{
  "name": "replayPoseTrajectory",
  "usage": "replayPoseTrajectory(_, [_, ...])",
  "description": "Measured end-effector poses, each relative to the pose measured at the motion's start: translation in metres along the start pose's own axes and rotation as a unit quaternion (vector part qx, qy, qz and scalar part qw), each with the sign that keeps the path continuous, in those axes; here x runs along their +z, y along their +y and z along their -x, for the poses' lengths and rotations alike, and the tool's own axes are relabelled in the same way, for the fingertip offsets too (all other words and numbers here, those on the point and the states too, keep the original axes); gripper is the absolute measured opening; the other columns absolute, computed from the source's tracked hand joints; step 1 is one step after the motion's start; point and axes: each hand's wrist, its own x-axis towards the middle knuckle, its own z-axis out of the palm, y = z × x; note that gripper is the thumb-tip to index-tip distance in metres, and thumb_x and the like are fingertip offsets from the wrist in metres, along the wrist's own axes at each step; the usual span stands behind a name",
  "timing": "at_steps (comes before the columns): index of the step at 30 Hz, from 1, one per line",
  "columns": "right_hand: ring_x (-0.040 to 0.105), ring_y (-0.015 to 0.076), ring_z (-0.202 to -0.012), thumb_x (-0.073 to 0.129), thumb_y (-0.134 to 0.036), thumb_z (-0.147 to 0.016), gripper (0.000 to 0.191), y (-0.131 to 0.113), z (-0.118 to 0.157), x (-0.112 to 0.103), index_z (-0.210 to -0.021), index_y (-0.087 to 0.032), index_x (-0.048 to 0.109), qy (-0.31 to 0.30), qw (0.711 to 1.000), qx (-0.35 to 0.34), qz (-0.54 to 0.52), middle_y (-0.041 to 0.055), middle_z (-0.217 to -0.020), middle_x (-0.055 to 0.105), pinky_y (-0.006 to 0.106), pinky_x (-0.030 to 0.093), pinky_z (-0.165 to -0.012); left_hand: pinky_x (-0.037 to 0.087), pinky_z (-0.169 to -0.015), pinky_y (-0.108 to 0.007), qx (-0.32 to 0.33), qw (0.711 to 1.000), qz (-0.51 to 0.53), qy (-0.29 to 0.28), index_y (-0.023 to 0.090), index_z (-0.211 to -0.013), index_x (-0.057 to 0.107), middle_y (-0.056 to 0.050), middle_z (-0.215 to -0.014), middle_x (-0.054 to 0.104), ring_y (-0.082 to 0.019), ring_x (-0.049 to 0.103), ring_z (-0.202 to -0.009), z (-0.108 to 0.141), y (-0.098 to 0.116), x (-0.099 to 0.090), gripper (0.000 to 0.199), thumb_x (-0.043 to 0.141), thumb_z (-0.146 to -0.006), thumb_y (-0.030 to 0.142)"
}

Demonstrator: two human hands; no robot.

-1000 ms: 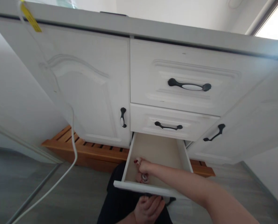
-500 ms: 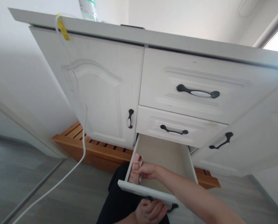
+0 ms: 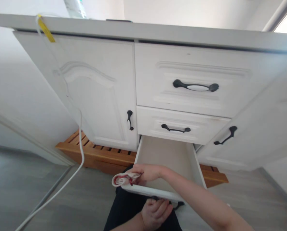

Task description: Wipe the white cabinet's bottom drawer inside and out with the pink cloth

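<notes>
The bottom drawer [image 3: 167, 157] of a white cabinet is pulled out, its pale inner floor showing. My right hand [image 3: 147, 173] is closed on a rolled pinkish-white cloth with red edging [image 3: 124, 179], held over the drawer's front left corner. Below, my left hand [image 3: 156, 211] has its fingers curled round the black handle [image 3: 179, 204] on the drawer front; part of the handle is hidden by the fingers.
Closed drawers [image 3: 183, 123] and doors with black handles are above and beside. A white cable [image 3: 82, 141] hangs from the countertop [image 3: 157, 32]. A slatted wooden bench [image 3: 97, 157] runs beneath; a bottle [image 3: 75, 8] stands on top.
My right hand has lifted the rolled cloth from the drawer's left side up and leftward over its front corner. My left hand stays at the handle. The view has shifted slightly.
</notes>
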Motion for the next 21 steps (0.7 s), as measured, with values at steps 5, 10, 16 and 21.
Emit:
replayPoseTrajectory(5, [0.052,0.0169,-0.096,0.052,-0.010,-0.075,0.021,-0.019,0.067,-0.006,-0.074,-0.016,0.072,0.012,0.998,-0.042,0.055,0.0022,-0.097,0.054,0.029,0.043,-0.093,0.049,-0.092,-0.029,0.027,0.998,0.033,-0.047,0.030,-0.114,0.072,-0.001,-0.134,0.067,-0.019,0.060,-0.122,0.012,-0.002,-0.001,0.032,0.067,-0.083,0.027])
replayPoseTrajectory(10, [0.056,0.0167,-0.092,0.050,-0.014,-0.070,0.023,-0.017,0.174,0.025,-0.068,-0.020,0.072,0.156,0.981,0.106,0.051,0.0038,-0.107,0.053,0.026,0.048,-0.076,0.046,-0.081,-0.029,-0.009,0.999,0.048,-0.016,0.031,-0.104,0.074,0.001,-0.114,0.075,-0.016,0.066,-0.101,0.010,0.001,0.001,0.025,0.069,-0.081,0.023])
replayPoseTrajectory(16, [0.058,0.0224,-0.089,0.048,-0.025,-0.069,0.018,0.003,0.280,0.080,-0.057,-0.024,0.061,0.453,0.850,0.268,0.036,0.0091,-0.101,0.057,0.030,0.048,-0.067,0.042,-0.090,-0.028,-0.042,0.997,0.068,-0.002,0.031,-0.115,0.072,0.003,-0.126,0.072,-0.013,0.064,-0.110,-0.004,-0.002,-0.007,0.035,0.061,-0.085,0.018])
replayPoseTrajectory(21, [0.059,0.0268,-0.090,0.047,-0.024,-0.061,0.014,0.040,0.319,0.104,-0.054,-0.027,0.059,0.573,0.780,0.235,0.091,0.0125,-0.096,0.055,0.041,0.049,-0.079,0.042,-0.088,-0.028,-0.035,0.997,0.074,0.017,0.030,-0.115,0.073,0.004,-0.130,0.070,-0.011,0.063,-0.108,-0.007,-0.006,-0.005,0.038,0.056,-0.084,0.015])
